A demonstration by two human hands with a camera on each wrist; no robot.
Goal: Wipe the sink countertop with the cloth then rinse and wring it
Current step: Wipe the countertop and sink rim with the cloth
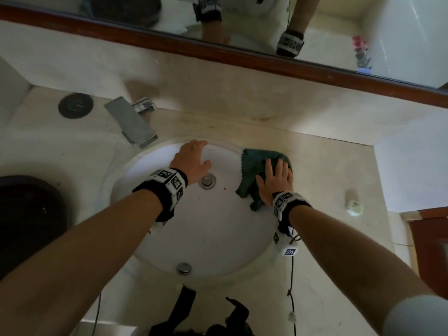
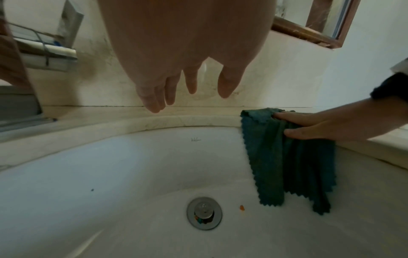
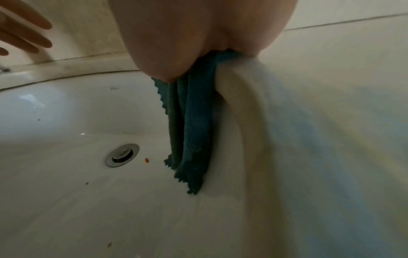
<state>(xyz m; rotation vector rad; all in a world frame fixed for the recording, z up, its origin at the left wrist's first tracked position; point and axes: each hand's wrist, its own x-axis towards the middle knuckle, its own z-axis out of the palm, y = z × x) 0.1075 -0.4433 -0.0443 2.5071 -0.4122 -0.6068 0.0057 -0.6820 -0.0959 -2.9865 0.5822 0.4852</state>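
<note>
While I scan from the left, the first things I meet are a dark round plate [image 1: 75, 105] set in the countertop [image 1: 43, 151] and, beside it, the flat chrome tap [image 1: 131, 122] reaching toward the basin [image 1: 218, 238]. My left hand [image 1: 192, 161] comes next: it hangs over the far part of the basin with fingers straight and spread, gripping nothing, and the left wrist view shows the fingertips clear of the rim. Below it sits the drain [image 1: 207, 181], with a small orange speck [image 1: 225, 188] just beside it on the white bowl. Further right is the cloth [image 1: 254, 173], dark green with a zigzag edge; it lies draped over the basin's right rim, part on the stone and part hanging down the inner wall toward the drain. My right hand [image 1: 275, 181] lies flat on top of it, fingers extended and pressing it to the rim rather than curled round it. Well to the right, a small pale object [image 1: 353, 204] rests on the counter; I cannot tell what it is. I judge I am in the wiping stage, working the edge where counter meets bowl. The back strip by the wall looks stained, so more wiping seems due there. No water shows at the tap, and the cloth is spread, not twisted, so rinsing and wringing both remain.
</note>
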